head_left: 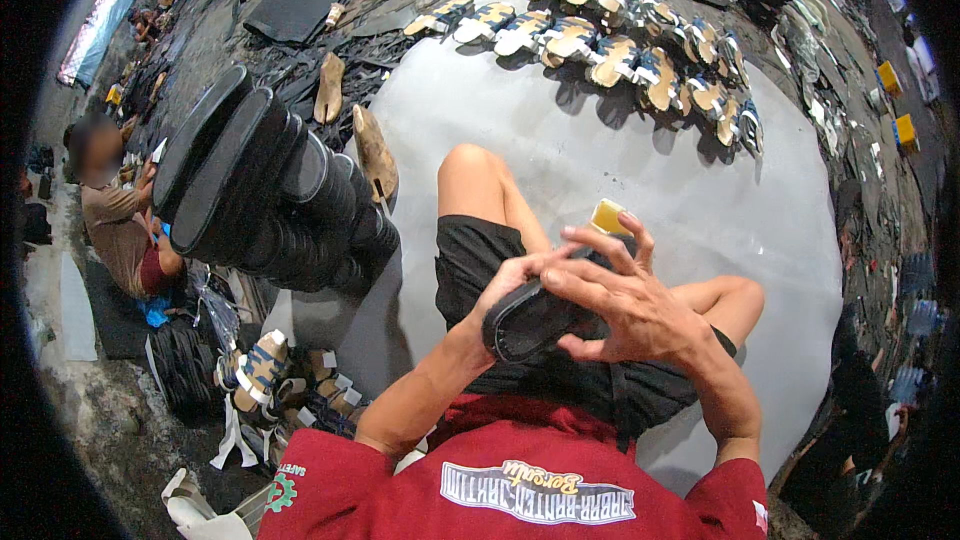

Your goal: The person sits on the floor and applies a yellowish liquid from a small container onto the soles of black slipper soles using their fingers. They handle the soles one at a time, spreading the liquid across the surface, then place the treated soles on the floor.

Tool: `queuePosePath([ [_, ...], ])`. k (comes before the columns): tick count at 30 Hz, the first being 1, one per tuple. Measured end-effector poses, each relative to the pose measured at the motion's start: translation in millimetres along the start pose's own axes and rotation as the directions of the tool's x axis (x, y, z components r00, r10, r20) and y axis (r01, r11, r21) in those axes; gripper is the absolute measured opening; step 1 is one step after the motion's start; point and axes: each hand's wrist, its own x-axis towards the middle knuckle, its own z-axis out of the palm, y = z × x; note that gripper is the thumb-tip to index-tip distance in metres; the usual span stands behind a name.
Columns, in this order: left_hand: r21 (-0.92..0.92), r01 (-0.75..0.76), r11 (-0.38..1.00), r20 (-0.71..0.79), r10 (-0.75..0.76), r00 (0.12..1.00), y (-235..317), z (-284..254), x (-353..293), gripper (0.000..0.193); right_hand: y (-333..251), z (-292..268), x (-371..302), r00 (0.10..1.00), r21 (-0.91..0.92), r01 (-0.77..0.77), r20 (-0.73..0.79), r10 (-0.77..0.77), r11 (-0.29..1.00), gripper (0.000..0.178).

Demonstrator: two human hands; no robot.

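A black shoe sole [525,325] with a raised rim is tilted over my lap. My left hand [510,285] grips it by its left side, with part of the fingers hidden behind my right hand. Over the sole's right part is my right hand [630,305], its fingers spread and the thumb apart; whether the fingertips press on the sole I cannot tell. Just beyond the right fingers shows a yellow piece [608,215], partly covered, of a kind I cannot make out.
Tall stacks of black soles [240,180] stand at the left, beside two brown shoe lasts [375,155]. Rows of strapped sandals [570,35] line the far side of the grey sheet [790,240]. Finished-looking sandals [262,370] lie lower left. Another person [115,205] sits far left.
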Motion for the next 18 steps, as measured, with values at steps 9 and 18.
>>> queuePosePath([
  [9, 0.877, -0.437, 0.2, 0.18, 0.707, 0.684, -22.8, 12.4, 13.1, 0.107, 13.7, 26.3, 5.5, 0.869, 0.403, -0.221, -0.333, 0.367, 0.888, 0.139],
  [18, -0.06, -0.664, 0.745, -0.116, 0.656, 0.746, 53.8, -30.2, -4.2, 0.066, 161.4, 117.7, -63.8, 0.702, -0.279, -0.71, -0.213, 0.68, 0.646, 0.053],
])
